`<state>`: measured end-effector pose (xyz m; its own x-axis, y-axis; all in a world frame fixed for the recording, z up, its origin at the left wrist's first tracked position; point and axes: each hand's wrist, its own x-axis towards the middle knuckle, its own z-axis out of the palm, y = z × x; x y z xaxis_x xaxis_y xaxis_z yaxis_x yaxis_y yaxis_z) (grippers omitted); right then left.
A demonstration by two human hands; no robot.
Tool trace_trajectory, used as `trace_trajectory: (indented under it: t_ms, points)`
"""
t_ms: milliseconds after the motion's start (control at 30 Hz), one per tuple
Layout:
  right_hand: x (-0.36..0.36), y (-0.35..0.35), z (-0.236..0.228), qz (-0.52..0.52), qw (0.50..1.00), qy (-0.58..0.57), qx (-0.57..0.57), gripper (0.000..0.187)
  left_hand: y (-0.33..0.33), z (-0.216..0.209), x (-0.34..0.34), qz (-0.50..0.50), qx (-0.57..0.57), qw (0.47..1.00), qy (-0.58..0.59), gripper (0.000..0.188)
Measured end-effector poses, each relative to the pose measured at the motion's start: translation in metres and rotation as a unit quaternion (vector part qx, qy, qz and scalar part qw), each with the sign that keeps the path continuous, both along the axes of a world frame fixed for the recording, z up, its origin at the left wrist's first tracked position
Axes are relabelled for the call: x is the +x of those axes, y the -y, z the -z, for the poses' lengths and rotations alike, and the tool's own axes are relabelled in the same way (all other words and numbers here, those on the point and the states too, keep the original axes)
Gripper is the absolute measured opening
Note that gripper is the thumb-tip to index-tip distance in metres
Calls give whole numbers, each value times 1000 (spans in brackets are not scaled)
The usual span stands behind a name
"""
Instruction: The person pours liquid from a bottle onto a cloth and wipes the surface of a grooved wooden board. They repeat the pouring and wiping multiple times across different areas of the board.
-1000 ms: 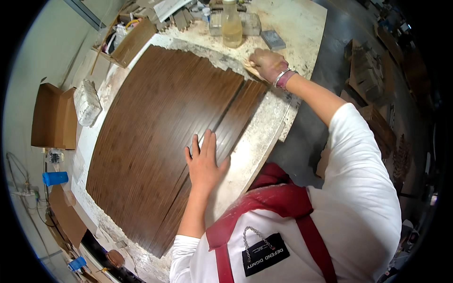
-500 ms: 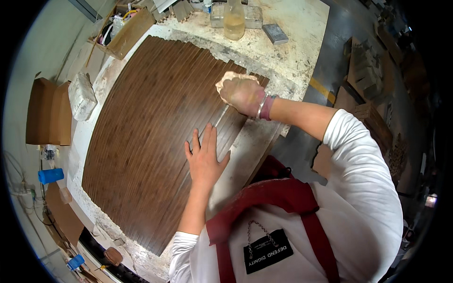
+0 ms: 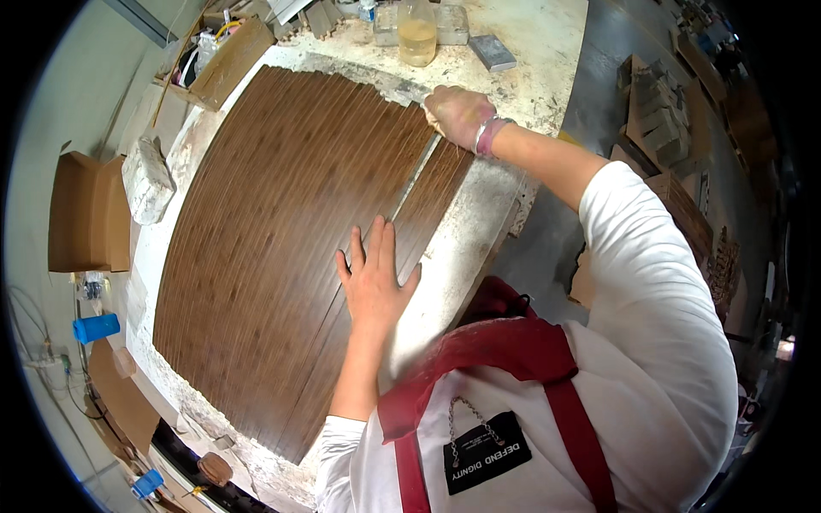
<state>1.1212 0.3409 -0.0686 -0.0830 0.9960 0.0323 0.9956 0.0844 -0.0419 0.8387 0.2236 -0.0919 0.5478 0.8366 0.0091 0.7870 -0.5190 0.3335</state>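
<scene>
Many narrow dark brown wooden strips point(image 3: 274, 214) lie side by side as one broad panel before me. My left hand point(image 3: 374, 286) rests flat on the strips near the close edge, fingers spread. At the far right end, my right hand point(image 3: 460, 115) is closed and pressed down on a crumpled cream cloth point(image 3: 434, 125), which it mostly hides. Between the two hands a pale gap point(image 3: 416, 173) runs lengthwise, parting the nearest strips from the others.
The panel lies on a white, stained worktable point(image 3: 534, 85). Beyond it stand a bottle of yellowish liquid point(image 3: 417, 38) and a grey block point(image 3: 493, 52). A cardboard box of odds and ends point(image 3: 231, 64) sits far left, by a white wrapped bundle point(image 3: 147, 181).
My right hand has slid away from me along the strips to their far end with the cloth. The pale gap shows longer and wider. My left hand has barely moved.
</scene>
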Motion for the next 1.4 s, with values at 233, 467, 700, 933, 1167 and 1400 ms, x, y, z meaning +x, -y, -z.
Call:
trace_trajectory:
  t_ms: [233,467,700,933,1167,1400]
  points:
    - [-32,20,2,-48,998,-31,-16,14,1,-5,1,-10,-16,1000,-24,81]
    - [23,7,-1,13,995,-57,82,12,1,-7,2,-7,-33,999,-36,83]
    - [-47,31,20,-105,982,-154,3,13,0,-3,1,-9,-29,999,-24,80]
    - [79,-13,29,44,998,-31,37,11,0,-3,1,7,-19,1000,-12,81]
    - [-55,50,12,-283,938,-96,174,12,-1,3,-3,-4,-3,1000,-1,80]
    - [84,-7,3,73,997,-3,31,14,-2,-4,-2,5,-2,1000,26,79]
